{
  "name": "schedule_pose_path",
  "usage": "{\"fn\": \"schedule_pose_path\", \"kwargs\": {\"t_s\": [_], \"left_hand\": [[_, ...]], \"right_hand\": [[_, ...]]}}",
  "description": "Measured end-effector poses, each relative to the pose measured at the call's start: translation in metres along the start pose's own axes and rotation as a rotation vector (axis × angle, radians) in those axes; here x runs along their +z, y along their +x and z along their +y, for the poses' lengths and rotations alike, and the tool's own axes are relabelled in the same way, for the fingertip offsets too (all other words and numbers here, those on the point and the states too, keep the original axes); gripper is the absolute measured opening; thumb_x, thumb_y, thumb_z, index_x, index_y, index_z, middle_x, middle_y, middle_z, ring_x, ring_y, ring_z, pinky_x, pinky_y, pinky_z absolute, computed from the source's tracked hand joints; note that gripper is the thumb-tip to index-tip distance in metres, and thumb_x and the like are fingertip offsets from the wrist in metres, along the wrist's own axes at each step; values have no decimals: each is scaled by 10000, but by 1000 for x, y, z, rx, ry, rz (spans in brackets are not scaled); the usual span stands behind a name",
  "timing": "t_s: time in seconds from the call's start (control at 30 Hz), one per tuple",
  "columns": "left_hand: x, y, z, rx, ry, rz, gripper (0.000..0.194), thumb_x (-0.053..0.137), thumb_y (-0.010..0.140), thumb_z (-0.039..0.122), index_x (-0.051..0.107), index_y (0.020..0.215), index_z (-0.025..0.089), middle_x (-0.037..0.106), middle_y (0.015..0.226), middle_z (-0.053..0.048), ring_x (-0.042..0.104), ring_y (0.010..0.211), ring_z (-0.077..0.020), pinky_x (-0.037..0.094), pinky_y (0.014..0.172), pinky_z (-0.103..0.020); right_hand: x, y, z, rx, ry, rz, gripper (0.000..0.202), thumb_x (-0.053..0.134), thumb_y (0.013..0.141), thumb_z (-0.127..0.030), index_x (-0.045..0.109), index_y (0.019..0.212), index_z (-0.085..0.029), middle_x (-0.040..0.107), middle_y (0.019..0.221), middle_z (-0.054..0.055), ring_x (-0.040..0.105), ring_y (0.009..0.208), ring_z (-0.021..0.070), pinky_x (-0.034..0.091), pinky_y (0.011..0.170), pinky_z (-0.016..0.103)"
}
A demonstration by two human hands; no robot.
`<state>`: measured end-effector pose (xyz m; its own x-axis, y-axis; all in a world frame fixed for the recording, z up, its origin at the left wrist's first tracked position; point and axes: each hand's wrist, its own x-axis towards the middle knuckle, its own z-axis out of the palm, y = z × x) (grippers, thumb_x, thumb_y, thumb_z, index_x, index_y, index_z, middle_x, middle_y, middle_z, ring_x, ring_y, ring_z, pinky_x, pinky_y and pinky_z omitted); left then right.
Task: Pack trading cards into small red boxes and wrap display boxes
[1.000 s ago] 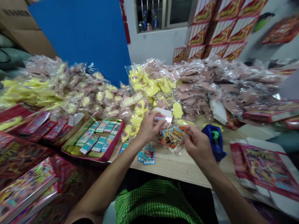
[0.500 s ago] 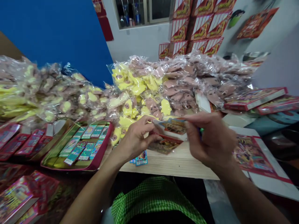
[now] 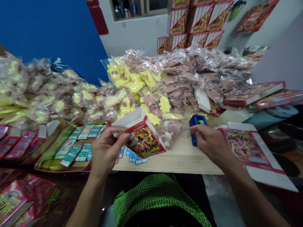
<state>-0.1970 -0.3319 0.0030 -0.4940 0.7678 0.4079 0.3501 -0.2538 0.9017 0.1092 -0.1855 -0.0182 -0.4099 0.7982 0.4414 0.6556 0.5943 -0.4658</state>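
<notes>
My left hand (image 3: 107,148) grips a red printed cardboard box (image 3: 145,137) by its left side. The box is tilted, with its white flaps standing up at the top. My right hand (image 3: 209,138) is closed around the near side of a blue tape dispenser (image 3: 197,120) with a green core, resting on the table. Some of its fingers are hidden from view. Blue picture cards (image 3: 138,159) lie on the table just below the box, partly covered by it. A bagged pinkish plush toy (image 3: 168,138) lies right behind the box.
Bagged yellow and pink toys (image 3: 142,80) are heaped along the back. On the left, a tray (image 3: 38,164) holds green cards, beside several pink packs (image 3: 21,146). A flattened printed box (image 3: 253,148) lies right; red boxes (image 3: 255,93) are stacked behind it.
My right hand has left the box and moved onto the tape dispenser. My left hand has shifted left, and the box now shows its printed front with raised flaps.
</notes>
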Motion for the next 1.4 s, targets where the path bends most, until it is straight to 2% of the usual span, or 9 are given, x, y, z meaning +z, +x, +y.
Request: {"fn": "schedule_pose_path", "kwargs": {"t_s": [0.13, 0.27, 0.4, 0.5, 0.67, 0.77, 0.97, 1.13, 1.4], "left_hand": [[1, -17, 3, -58, 69, -179, 51, 765, 890, 241, 722, 902, 216, 734, 848, 6, 672, 726, -152, 545, 670, -265], [26, -32, 13, 191, 196, -497, 76, 685, 959, 201, 703, 888, 220, 743, 948, -36, 714, 910, -191, 582, 786, -321], [47, -40, 14, 348, 229, -547, 67, 639, 989, 161, 681, 959, 204, 722, 1154, -93, 703, 1109, -207, 598, 886, -338], [52, -37, 4, 349, 236, -502, 24, 665, 984, 193, 673, 1005, 200, 728, 1097, -88, 711, 1053, -206, 605, 850, -337], [57, -19, -12, 321, 245, -434, 344, 663, 984, 204, 605, 1322, 232, 728, 1226, -97, 702, 1126, -225, 604, 952, -416], [61, -4, -15, 270, 208, -484, 422, 673, 966, 198, 576, 1373, 254, 697, 1329, -95, 685, 1177, -236, 584, 1002, -437], [61, 14, -15, 124, 52, -633, 564, 773, 890, 268, 525, 1396, 226, 737, 1093, -62, 701, 1008, -226, 581, 908, -389], [55, 20, -14, 56, -31, -702, 652, 798, 874, 287, 463, 1432, 248, 718, 1127, -69, 689, 1079, -238, 550, 966, -391], [51, 21, -16, 208, 16, -727, 665, 816, 874, 249, 491, 1451, 313, 638, 1365, -73, 659, 1095, -213, 539, 977, -361]], "right_hand": [[45, 9, 5, 27, -122, -130, 385, 471, 914, -232, 673, 1208, -87, 717, 1126, 206, 681, 996, 342, 552, 847, 458], [73, 40, -12, -154, -150, -226, 640, 549, 858, -216, 482, 1461, -10, 562, 1416, 270, 489, 1329, 412, 422, 1074, 557], [76, 69, -17, -261, -150, -382, 268, 625, 758, -126, 698, 1016, -131, 702, 1018, 165, 595, 1080, 371, 426, 996, 548], [52, 83, -6, -249, -101, -318, 125, 595, 764, -68, 628, 803, -183, 693, 884, 96, 619, 950, 291, 466, 896, 454], [-32, 87, -8, -190, 156, 66, 24, 586, 957, -192, 607, 968, -192, 662, 765, 15, 552, 585, 125, 391, 528, 262], [-70, 82, -35, -167, 489, 258, 155, 643, 944, -169, 627, 1095, -196, 731, 889, 30, 631, 626, 114, 422, 492, 233], [-77, 77, -66, -488, 361, -7, 226, 568, 966, -152, 708, 1136, -206, 750, 958, 13, 584, 530, 74, 446, 475, 237], [-71, 77, -63, -792, 72, 27, 363, 457, 898, -66, 684, 1121, -239, 754, 916, -4, 687, 660, 114, 479, 518, 223], [-103, 78, -73, -1061, -108, -163, 435, 415, 987, -165, 689, 1267, -355, 750, 1212, -23, 746, 887, 161, 545, 550, 287]]}}
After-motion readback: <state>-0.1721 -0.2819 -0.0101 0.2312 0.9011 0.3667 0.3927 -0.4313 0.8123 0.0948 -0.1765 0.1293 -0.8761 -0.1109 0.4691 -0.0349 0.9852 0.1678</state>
